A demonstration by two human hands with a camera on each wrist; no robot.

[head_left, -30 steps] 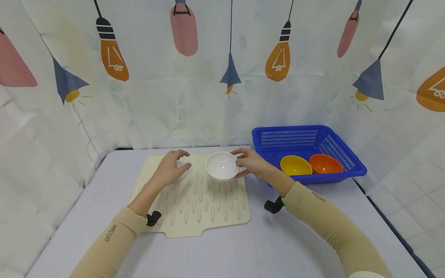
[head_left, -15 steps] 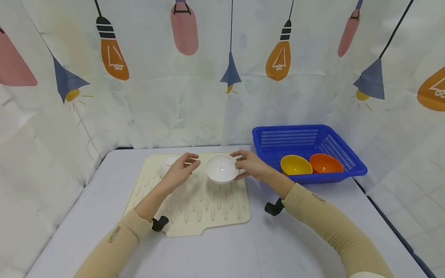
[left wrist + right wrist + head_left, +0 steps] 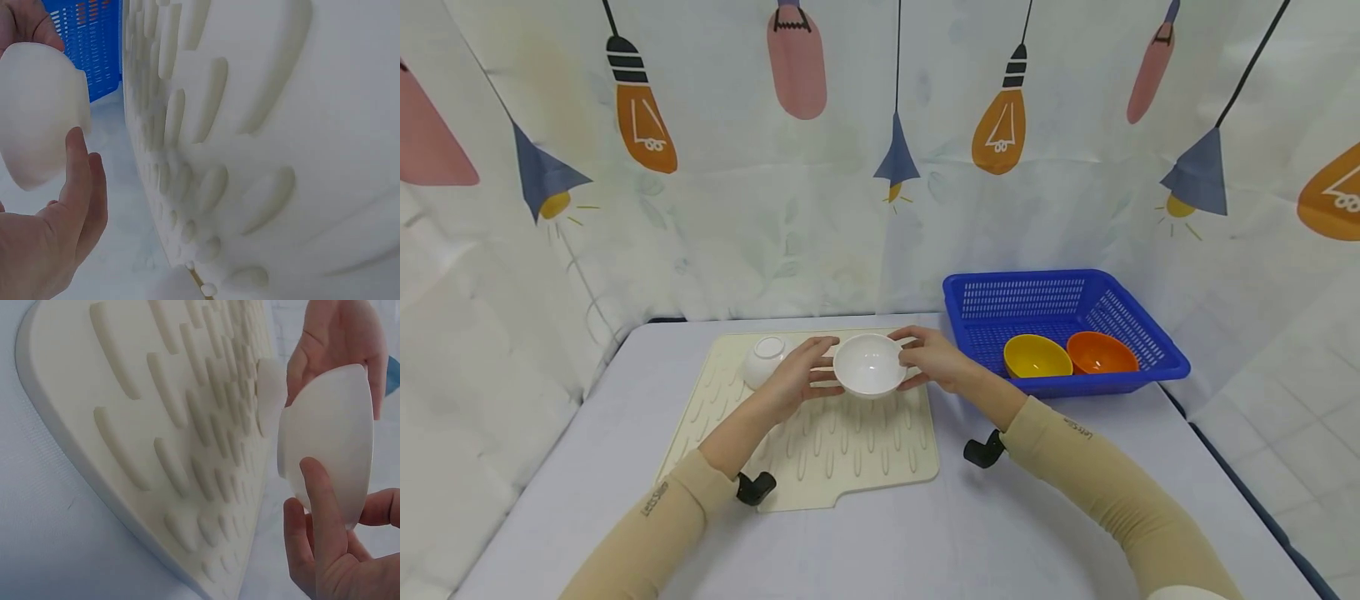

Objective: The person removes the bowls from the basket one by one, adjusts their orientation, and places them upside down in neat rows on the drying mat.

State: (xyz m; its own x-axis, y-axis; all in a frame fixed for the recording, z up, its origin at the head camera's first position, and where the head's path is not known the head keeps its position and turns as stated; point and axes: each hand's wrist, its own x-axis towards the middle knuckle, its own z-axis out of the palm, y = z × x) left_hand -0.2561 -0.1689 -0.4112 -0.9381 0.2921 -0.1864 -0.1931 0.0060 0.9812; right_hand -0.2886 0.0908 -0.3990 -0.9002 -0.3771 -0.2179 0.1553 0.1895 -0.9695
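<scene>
A white bowl [image 3: 870,367] is held above the cream ridged drying mat [image 3: 850,454], its opening tilted toward the head camera. My right hand [image 3: 934,360] grips its right side, thumb over the rim and fingers on the outer wall, as the right wrist view shows. At the opposite side is my left hand [image 3: 799,382], its fingers stretched out to the bowl; in the left wrist view the fingertips [image 3: 75,139] are right at the bowl's base. Behind the left hand, a second white bowl [image 3: 764,358] sits upside down on the mat, partly hidden by that hand.
To the right stands a blue perforated basket [image 3: 1165,363] holding a yellow bowl [image 3: 1037,358] and an orange bowl [image 3: 1101,354]. A white cloth covers the table [image 3: 1000,533]. A patterned curtain [image 3: 835,225] hangs just behind the table's back edge.
My left hand has moved right, away from the upside-down bowl and over to the held bowl, uncovering more of the former. The right hand has shifted slightly left with its bowl.
</scene>
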